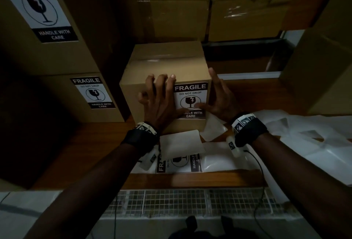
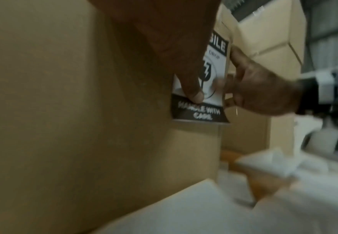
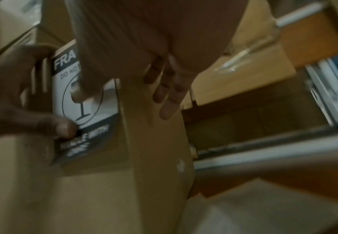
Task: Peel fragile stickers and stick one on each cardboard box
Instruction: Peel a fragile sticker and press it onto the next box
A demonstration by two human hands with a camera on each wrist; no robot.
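Sticker's basically on. The fragile sticker (image 1: 191,100) sits on the near face of the small cardboard box (image 1: 167,63), toward its right edge, box standing on the wooden surface (image 1: 91,143). Left hand (image 1: 159,97) lies flat on the box front w/ fingers (image 1: 170,79) spread and straight, thumb pressing the sticker's lower left by the black "handle with care" band. Right hand (image 1: 219,97) is also loose and spread, thumb pushing on the glass symbol, other fingers wrapped lightly past the box's right corner. Neither hand is gripping anything, just pressing.

Handling-wise, imo: sticker is thin, floppy paper w/ adhesive, so once down it won't reposition cleanly. The left wrist view looks like the bottom right corner may curl up a bit, but it's blurry, can't say for sure. I'd rub from the middle out to the edges and hit that corner last. Box looks light and stiff enough to push against, taped on top; best held by 2 opposite sides when moving it.

2 boxes at left already wear stickers (image 1: 92,92). The sticker sheet (image 1: 179,162) lies on the surface near the wrists, w/ peeled backing papers (image 1: 314,136) scattered to the right.
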